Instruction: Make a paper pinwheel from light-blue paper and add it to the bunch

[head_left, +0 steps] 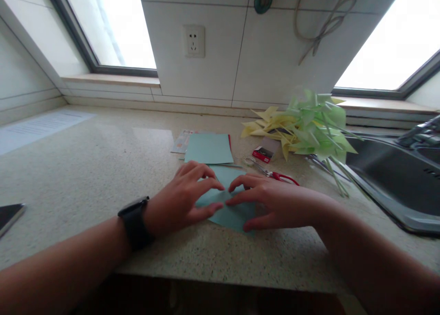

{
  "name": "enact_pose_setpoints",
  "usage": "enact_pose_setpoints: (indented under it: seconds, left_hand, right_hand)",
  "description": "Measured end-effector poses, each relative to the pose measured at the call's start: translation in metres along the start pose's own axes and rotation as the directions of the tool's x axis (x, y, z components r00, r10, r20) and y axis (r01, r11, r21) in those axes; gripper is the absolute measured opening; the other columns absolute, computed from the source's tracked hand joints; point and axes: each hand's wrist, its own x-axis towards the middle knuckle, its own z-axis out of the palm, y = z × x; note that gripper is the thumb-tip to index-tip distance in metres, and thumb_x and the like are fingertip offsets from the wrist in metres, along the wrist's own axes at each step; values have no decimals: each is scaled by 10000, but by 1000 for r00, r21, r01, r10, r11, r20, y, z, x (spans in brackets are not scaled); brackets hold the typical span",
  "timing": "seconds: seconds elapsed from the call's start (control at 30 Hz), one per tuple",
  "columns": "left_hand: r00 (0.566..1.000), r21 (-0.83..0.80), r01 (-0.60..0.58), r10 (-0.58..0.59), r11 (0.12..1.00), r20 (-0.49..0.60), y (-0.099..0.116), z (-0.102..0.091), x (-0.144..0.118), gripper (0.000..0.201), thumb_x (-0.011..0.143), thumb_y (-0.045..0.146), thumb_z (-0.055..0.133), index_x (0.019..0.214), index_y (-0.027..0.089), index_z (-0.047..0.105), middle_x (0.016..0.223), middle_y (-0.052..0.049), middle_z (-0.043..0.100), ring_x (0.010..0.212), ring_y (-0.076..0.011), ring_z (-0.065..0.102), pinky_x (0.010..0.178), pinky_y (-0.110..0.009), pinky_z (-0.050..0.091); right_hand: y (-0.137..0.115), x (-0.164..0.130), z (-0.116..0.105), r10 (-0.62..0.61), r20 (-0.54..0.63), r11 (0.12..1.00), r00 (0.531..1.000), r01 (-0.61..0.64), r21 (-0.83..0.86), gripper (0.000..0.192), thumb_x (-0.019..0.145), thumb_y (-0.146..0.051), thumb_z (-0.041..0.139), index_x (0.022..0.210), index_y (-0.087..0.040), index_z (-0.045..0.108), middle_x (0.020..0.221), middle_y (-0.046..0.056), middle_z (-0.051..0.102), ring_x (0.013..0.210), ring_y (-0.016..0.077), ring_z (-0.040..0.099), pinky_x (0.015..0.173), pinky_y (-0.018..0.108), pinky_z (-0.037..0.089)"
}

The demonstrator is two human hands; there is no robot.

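Observation:
A light blue sheet of paper (231, 214) lies flat on the speckled countertop (103, 168), near its front edge. My left hand (185, 198), with a black watch on the wrist, presses on the sheet's left part. My right hand (271, 200) presses on its right part. The fingertips of both hands almost meet over the middle of the paper. Neither hand lifts the sheet; both rest on it with fingers spread.
Behind the hands lies a stack of blue paper sheets (209, 148). Red-handled scissors (271, 172) lie to the right. A pile of yellow and green paper pinwheels (305, 125) sits by a steel sink (395, 177). A dark phone (8, 215) lies far left.

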Motion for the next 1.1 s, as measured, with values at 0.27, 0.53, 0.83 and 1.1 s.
enact_pose_setpoints:
  seconds: [0.27,0.53,0.83,1.1]
  left_hand:
    - [948,121,-228,192,966,252,9,5,1,561,898,631,624,1199,158,628,1111,-117,705,1004,-297,640,895,-436,479]
    - [927,258,-328,257,909,274,11,8,-3,316,1030,409,505,973,161,692,1035,-108,742,935,-286,678,771,-417,493]
    - [903,213,-416,373,884,214,25,9,-5,550,909,699,537,940,174,702,866,-115,710,769,-269,633,628,-376,419]
    - [881,264,-464,409,846,236,46,11,-15,628,849,777,538,913,168,677,937,-97,706,821,-268,600,683,-424,419]
  right_hand:
    - [4,3,0,-14,-43,997,999,17,82,362,907,-422,711,1237,-273,693,1194,62,676,1093,227,637,982,380,506]
    - [18,1,-7,92,-323,994,942,-69,84,211,971,-366,614,1016,-204,740,861,28,720,735,152,623,702,293,496]
    - [18,-6,-11,271,-509,942,817,-334,-35,211,952,-314,579,917,-188,745,781,36,716,656,155,599,632,295,440]
    - [-9,-63,16,412,-568,855,713,-518,-30,238,973,-377,579,1101,-232,717,1049,87,719,951,247,664,840,408,517]
